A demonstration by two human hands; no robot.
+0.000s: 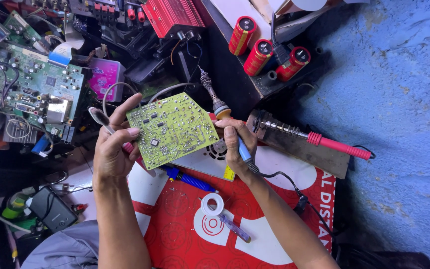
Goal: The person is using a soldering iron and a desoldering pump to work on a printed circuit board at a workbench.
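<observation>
Nearest the camera, two bare forearms reach up from the bottom edge. Beneath them lies the broad red mat (pixel 185 234), flat and printed with white shapes, and to the right of it a rough, chalky blue wall (pixel 399 99).

The left hand (pixel 110 152) is closed around the edge of a yellow-green circuit board (pixel 171 129), a tilted square sheet dotted with tiny solder points and small black chips; a toothbrush (pixel 99 118) with pale bristles is tucked in the same hand. The right hand (pixel 237 144) is wrapped around the blue handle of a soldering iron (pixel 214 97), its dull metal shaft pointing up just beside the board's right edge, a black cord trailing from the wrist.

To the right, a second soldering iron (pixel 319 139) with a ribbed red grip rests on a dark, scorched slab. Three red cylindrical capacitors (pixel 262 50) stand on a black shelf above. A larger green circuit board (pixel 31 89) crowded with parts lies far left. On the mat sit a blue screwdriver (pixel 187 179) and a small white ring of tape (pixel 212 203).
</observation>
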